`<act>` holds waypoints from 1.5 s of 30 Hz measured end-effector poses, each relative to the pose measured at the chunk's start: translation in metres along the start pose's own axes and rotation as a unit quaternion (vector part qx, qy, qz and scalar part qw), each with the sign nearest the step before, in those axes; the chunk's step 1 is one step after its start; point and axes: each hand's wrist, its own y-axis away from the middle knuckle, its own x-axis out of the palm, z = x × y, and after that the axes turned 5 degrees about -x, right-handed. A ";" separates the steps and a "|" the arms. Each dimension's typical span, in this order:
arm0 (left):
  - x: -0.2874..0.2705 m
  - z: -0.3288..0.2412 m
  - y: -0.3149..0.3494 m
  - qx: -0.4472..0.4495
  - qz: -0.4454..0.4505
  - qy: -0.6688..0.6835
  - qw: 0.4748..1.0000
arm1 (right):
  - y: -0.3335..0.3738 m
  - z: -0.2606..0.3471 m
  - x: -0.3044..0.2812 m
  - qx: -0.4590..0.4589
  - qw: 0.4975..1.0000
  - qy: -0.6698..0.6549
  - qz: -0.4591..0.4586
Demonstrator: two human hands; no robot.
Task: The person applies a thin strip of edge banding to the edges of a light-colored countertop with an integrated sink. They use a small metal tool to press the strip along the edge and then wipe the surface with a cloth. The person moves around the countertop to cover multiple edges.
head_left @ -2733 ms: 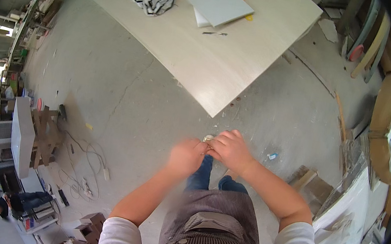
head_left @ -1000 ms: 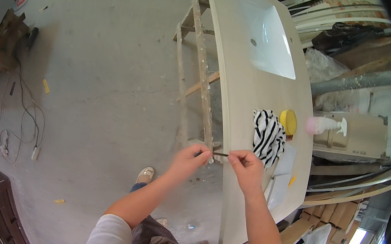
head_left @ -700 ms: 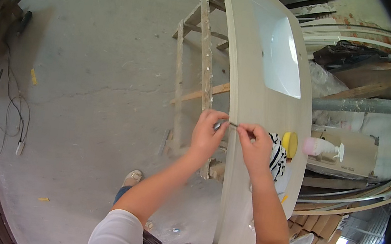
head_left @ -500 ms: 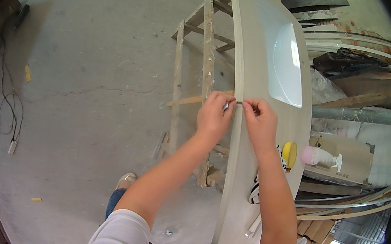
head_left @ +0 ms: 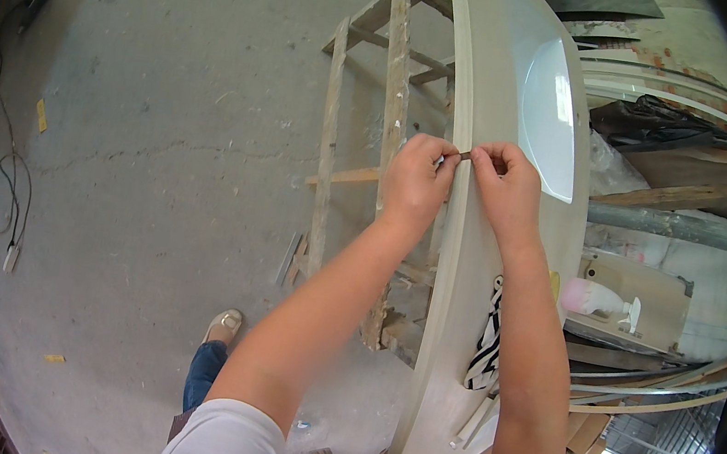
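Found small dark strip over the left edge of pale countertop, left of white basin; could not tell if touching the edge. Saw left hand and right hand pinching opposite ends, thumbs against fingertips, other fingers curled, contents of the curl hidden. Judged light, fairly stiff, easily dropped; best gripped by both ends. Noted striped cloth nearer, wooden frame far left, pink-and-white spray bottle beyond the right edge. Could read no brand, label or writing; any print too small.
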 end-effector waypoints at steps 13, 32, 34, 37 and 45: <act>-0.007 0.001 0.014 -0.019 0.039 -0.017 0.999 | 0.014 -0.004 -0.013 -0.062 0.993 0.085 0.057; -0.020 -0.003 0.060 -0.006 0.031 -0.039 0.999 | 0.060 -0.001 -0.021 -0.128 0.987 0.078 0.065; -0.022 -0.005 0.069 -0.003 0.031 -0.037 0.999 | 0.071 -0.002 -0.024 -0.124 0.987 0.072 0.070; -0.027 -0.007 0.084 -0.002 0.045 -0.045 0.998 | 0.085 0.000 -0.030 -0.131 0.985 0.079 0.080; -0.040 -0.006 0.130 0.015 0.070 -0.056 0.996 | 0.130 0.001 -0.042 -0.163 0.975 0.106 0.103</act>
